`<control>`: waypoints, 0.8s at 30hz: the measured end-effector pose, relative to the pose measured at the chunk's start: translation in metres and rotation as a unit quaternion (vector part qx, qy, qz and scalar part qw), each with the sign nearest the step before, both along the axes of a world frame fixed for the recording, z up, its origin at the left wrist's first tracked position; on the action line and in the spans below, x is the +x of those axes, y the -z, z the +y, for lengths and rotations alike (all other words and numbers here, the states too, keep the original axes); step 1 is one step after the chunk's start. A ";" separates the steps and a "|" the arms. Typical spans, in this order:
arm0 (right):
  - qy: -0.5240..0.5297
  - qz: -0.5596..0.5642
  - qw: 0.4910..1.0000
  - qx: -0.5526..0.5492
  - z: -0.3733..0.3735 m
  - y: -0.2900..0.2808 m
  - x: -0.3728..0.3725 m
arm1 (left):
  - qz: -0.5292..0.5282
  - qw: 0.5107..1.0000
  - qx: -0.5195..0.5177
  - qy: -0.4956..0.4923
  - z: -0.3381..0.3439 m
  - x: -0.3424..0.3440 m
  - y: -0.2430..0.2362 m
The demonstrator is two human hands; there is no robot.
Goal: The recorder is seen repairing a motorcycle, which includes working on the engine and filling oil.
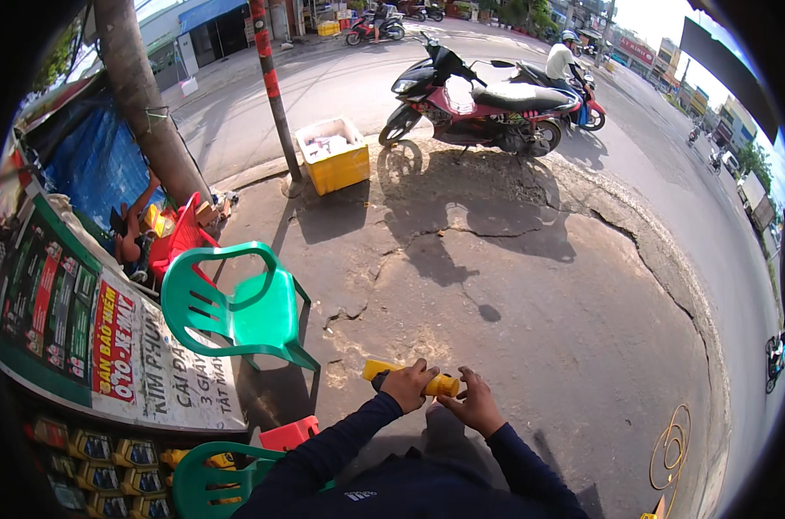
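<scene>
In front of my body I hold a long yellow bottle-shaped object (443, 386), lying roughly sideways. Its left end is flat and boxy, with something dark beneath; its right end is round like a cap. My left hand (407, 387) is wrapped over the middle of it. At the round end, the fingers of my right hand (474, 405) pinch the rim from the right. What exact kind of thing it is I cannot make out.
A green plastic chair (267, 316) stands to my left, with another green chair (204, 484) nearer. Ahead are a yellow crate (339, 176), a pole (275, 95) and a parked motorbike (479, 104). A sign board (163, 372) leans left; a coiled hose (672, 445) lies right.
</scene>
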State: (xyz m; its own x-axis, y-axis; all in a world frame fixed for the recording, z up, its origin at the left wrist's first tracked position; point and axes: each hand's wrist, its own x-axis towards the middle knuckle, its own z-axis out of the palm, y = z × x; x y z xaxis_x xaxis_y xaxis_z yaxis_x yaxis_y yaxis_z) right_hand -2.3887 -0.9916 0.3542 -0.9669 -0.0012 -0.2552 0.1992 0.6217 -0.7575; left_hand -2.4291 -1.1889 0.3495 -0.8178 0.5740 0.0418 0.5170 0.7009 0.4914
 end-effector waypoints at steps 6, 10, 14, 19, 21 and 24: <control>-0.152 -0.114 0.979 -0.080 -0.067 -0.027 -0.243 | 0.039 0.986 -0.022 -0.164 -0.060 -0.171 -0.020; -0.367 0.012 0.930 -0.023 -0.145 -0.048 -0.364 | 0.008 0.952 -0.024 -0.304 -0.127 -0.241 -0.036; -0.519 0.166 0.833 -0.092 -0.239 -0.036 -0.455 | -0.008 0.901 -0.015 -0.434 -0.192 -0.283 -0.024; -0.591 0.001 0.805 -0.041 -0.361 0.006 -0.545 | 0.000 0.833 0.032 -0.552 -0.271 -0.337 0.019; -0.637 0.090 0.763 -0.062 -0.406 0.018 -0.568 | -0.015 0.808 0.044 -0.587 -0.301 -0.357 0.027; -0.725 0.286 0.620 -0.085 -0.465 0.020 -0.606 | -0.021 0.773 0.108 -0.625 -0.337 -0.391 0.028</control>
State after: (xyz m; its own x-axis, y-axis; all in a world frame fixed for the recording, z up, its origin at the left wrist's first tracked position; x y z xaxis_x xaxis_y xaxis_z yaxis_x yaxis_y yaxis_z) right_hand -2.9949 -1.4568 0.3344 0.1514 -0.9554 0.2534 -0.8079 -0.2673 -0.5251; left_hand -2.8201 -1.5254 0.3215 -0.7309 -0.6823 -0.0156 -0.5177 0.5394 0.6642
